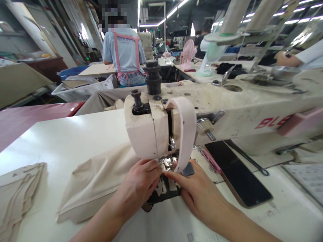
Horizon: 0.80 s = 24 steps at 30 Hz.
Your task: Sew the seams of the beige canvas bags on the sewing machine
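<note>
My left hand [143, 176] is closed, its fingertips pinching the edge of a beige fabric piece [106, 171] just left of the presser foot [167, 163] of a sewing machine [148, 134]. The fabric spreads to the left over the white table and is folded in layers. My right hand [195, 185] lies on the right of the foot, one finger stretched toward my left fingertips and nothing visibly gripped. A pale curved guard [188, 131] hides part of its fingers. Beneath both hands is the dark needle plate [166, 191].
Beige cut pieces [22, 191] are stacked at the left. A phone [239, 174], pink thread snips [212, 161] and a black tool [248, 158] lie on the right, under the machine arm. Ahead, a person in a pink apron [123, 50] faces away beside a white bin [85, 89].
</note>
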{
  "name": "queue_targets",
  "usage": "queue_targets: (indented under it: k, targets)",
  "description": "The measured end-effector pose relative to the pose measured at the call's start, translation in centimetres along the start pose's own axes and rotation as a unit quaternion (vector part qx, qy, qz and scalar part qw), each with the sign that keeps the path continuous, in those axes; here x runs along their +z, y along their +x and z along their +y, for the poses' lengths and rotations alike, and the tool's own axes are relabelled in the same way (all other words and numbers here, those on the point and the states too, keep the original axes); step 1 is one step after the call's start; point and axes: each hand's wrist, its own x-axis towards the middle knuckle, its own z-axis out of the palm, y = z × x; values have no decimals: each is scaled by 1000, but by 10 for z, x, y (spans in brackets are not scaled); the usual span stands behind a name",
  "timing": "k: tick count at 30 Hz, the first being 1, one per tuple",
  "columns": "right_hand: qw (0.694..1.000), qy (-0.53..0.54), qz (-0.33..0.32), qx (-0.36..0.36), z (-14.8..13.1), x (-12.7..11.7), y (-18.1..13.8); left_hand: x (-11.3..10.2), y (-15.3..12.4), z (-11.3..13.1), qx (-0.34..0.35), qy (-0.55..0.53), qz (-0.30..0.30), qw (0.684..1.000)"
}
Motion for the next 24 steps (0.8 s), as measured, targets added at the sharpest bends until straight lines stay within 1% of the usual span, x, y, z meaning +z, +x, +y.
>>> queue_targets:
  k: [3,8,12,15,24]
  targets:
    - [1000,-17,1,-1,0,1,-1,3,-4,-1,-16,-19,19,1000]
    - [999,-44,-9,1,-1,1,-1,9,-7,-3,-46,-28,70,996]
    - [998,-54,-22,3,0,1,-1,10,-5,-2,-41,-10,96,994]
    - [998,-52,-24,2,0,2,-1,9,-2,-1,-34,1,107,994]
    - [998,-50,-22,18,-4,1,1,13,-3,-4,-40,6,128,991]
